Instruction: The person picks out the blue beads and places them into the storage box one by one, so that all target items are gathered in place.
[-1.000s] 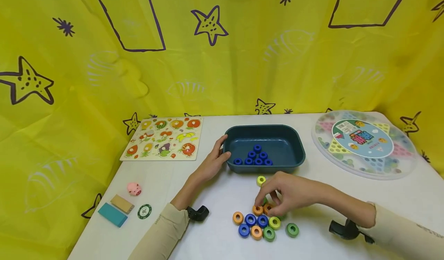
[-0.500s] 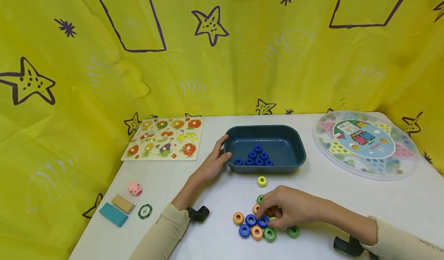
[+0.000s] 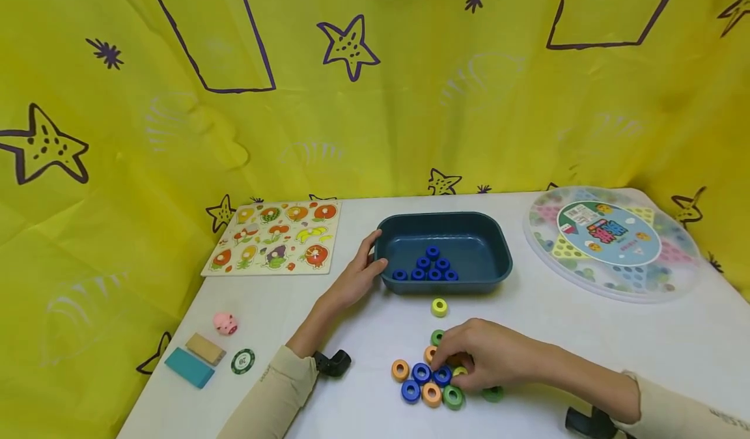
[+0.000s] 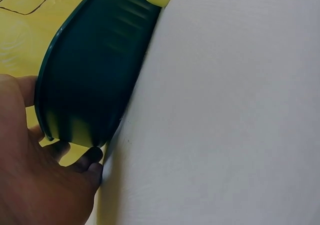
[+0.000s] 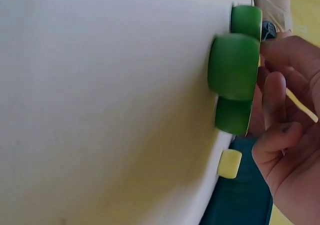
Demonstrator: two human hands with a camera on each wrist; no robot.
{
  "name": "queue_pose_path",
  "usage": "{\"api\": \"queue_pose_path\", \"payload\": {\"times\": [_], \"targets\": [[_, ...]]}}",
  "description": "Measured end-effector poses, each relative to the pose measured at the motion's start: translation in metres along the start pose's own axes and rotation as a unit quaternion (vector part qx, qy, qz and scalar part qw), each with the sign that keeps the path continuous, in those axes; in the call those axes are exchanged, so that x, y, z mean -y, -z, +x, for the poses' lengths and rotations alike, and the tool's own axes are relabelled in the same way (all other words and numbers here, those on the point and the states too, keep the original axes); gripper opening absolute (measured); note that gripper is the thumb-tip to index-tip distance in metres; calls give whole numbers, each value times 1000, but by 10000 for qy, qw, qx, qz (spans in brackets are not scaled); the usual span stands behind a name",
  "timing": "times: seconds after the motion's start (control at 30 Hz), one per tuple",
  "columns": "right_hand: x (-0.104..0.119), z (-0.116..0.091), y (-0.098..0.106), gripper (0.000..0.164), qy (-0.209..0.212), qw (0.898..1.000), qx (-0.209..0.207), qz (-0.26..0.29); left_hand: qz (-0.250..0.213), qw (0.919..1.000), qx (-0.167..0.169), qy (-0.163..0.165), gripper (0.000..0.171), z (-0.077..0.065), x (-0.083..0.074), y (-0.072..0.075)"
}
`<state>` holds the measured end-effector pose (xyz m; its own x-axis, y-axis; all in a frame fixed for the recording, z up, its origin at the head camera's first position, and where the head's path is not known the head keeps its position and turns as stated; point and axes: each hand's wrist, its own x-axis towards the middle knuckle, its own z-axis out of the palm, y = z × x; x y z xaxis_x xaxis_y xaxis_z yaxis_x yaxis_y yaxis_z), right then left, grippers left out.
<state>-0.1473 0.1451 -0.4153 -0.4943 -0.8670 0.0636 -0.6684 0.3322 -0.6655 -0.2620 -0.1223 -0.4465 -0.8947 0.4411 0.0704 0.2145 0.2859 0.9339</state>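
My left hand (image 3: 354, 279) holds the left end of a dark teal plastic tray (image 3: 445, 288), its thumb and fingers spread over the end wall and rim (image 4: 37, 92). Several blue rings (image 3: 432, 252) lie in the tray near its front wall. Over a loose cluster of coloured rings, my right hand (image 3: 495, 354) pinches a blue ring (image 3: 442, 376) between thumb and forefinger. Beside it are other blue rings (image 3: 411, 391), orange rings (image 3: 431, 395) and green rings (image 3: 453, 397). The hand partly covers several of them; green ones (image 5: 234, 67) show in the right wrist view.
A yellow ring (image 3: 439, 307) lies just in front of the tray. To the right is a round clear game box (image 3: 612, 243). On the left are a fruit puzzle board (image 3: 275, 238), pink pig (image 3: 225, 323), tan block (image 3: 205, 348), teal block (image 3: 189, 367) and round chip (image 3: 243, 361).
My right hand has come down toward the front of the cluster, from the orange rings to a blue ring. The left hand stays at the tray; the head view shifts slightly.
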Motion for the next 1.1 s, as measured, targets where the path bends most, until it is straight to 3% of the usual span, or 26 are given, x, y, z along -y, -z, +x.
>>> {"api": "queue_pose_path", "payload": {"times": [0.23,0.47,0.7,1.1], "targets": [[3,0,-6,26,-134,9994,-231,-202,100,9996,207,180,60,-2,-4,5],[4,-1,-9,24,-384,9984,-286,-306,248,9973,578,370,62,-12,-37,11],[5,-3,-11,23,-483,9980,-232,-321,513,9976,311,348,60,-1,-7,11],[3,-2,-13,25,-459,9986,-182,-210,481,9972,407,402,60,1,-8,12]]}}
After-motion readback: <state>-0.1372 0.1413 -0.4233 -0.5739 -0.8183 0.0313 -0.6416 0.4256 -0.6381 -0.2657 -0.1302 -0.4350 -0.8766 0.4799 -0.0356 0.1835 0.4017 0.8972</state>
